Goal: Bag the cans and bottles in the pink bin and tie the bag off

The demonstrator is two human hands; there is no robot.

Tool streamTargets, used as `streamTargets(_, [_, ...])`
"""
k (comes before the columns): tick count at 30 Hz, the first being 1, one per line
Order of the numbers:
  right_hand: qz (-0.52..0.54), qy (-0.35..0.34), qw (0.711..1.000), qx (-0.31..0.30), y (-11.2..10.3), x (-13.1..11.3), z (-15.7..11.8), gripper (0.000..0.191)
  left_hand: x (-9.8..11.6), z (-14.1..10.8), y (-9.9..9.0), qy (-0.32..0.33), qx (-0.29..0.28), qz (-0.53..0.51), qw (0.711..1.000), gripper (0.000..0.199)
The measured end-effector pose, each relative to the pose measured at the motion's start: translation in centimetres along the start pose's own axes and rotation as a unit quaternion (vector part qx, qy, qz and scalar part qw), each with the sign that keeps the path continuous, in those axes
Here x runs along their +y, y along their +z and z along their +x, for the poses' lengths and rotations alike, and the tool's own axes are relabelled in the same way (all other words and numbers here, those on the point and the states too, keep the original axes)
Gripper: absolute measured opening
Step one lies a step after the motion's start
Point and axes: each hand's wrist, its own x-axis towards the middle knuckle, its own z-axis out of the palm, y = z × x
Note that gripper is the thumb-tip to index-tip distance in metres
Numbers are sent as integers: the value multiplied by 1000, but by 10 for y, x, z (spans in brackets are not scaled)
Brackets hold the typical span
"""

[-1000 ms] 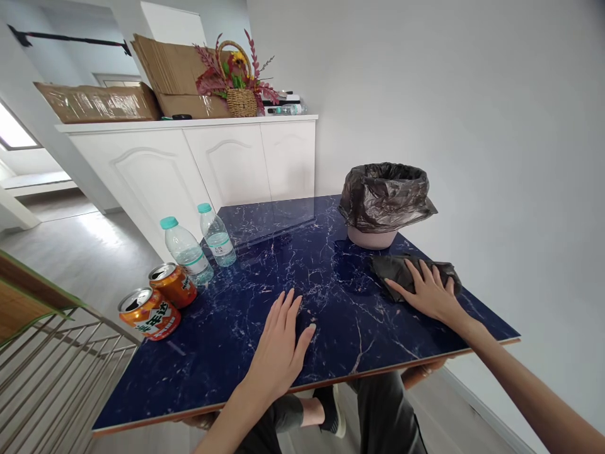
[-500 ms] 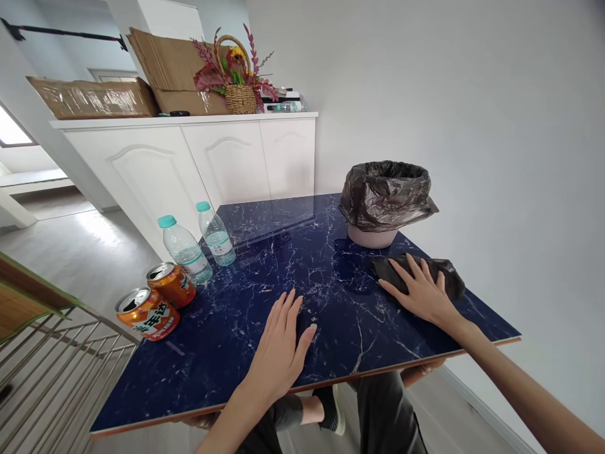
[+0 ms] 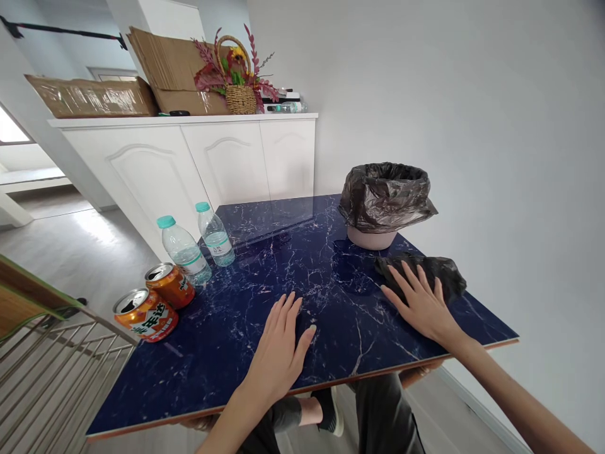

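My left hand (image 3: pixel 278 350) lies flat on the dark blue marbled tabletop (image 3: pixel 321 340), fingers stretched out and holding nothing. My right hand (image 3: pixel 423 302) is spread with its fingertips over the front of a crumpled black plastic bag (image 3: pixel 449 277) at the right side of the table. Behind that bag stands a small pale bin (image 3: pixel 371 238) with a black bin liner (image 3: pixel 385 198) folded over its rim. On the left are two orange drink cans (image 3: pixel 146 317) with opened tops, and two clear bottles (image 3: pixel 220 236) with teal caps behind them.
Beyond the table, a white cabinet (image 3: pixel 227 151) carries cardboard boxes (image 3: pixel 94 98) and a wicker basket of flowers (image 3: pixel 241 99). A metal rack (image 3: pixel 70 366) stands at the lower left. A white wall (image 3: pixel 496 157) rises along the right.
My right hand has slid slightly back toward me off the bag, which looks puffed up more than before. My left hand stays in place.
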Motion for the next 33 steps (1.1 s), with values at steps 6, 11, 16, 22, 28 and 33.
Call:
streamTargets(6, [37, -55, 998, 18, -5, -25, -23, 70, 0, 0, -1, -11, -15, 1, 1000, 61])
streamTargets(11, [162, -232, 959, 23, -30, -60, -36, 55, 0, 0, -4, 8, -16, 5, 1000, 61])
streamTargets(16, [190, -284, 940, 5, -46, -78, -36, 54, -5, -1, -6, 57, -51, 34, 996, 67])
streamTargets(22, [183, -277, 932, 144, -81, -66, 19, 53, -30, -15, -19, 56, -62, 60, 995, 70])
streamTargets(28, [114, -184, 930, 296, -128, -38, 112, 56, -61, -34, -41, 58, -9, 83, 995, 68])
streamTargets(33, [85, -93, 960, 250, -130, -14, 175, 68, -61, -40, -47, 50, -3, 100, 994, 63])
